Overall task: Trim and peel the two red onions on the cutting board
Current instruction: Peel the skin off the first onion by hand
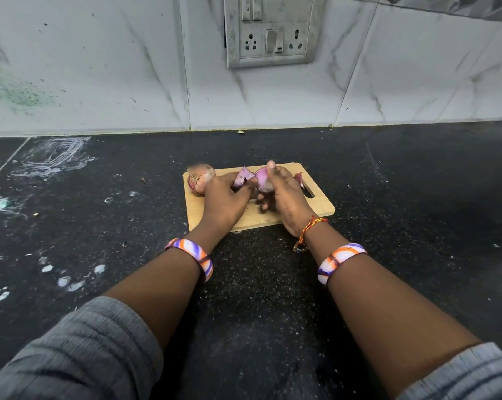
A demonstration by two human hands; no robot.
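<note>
My right hand (284,194) grips the half-peeled red onion (263,180) above the wooden cutting board (316,207); my left hand (225,197) pinches a loosened skin flap (242,177). The unpeeled onion (199,179) sits at the board's far-left corner, overhanging its edge. Risk, as I judge it: a sharp tug could knock that onion onto the black counter (99,226), or tear the skin short.
</note>
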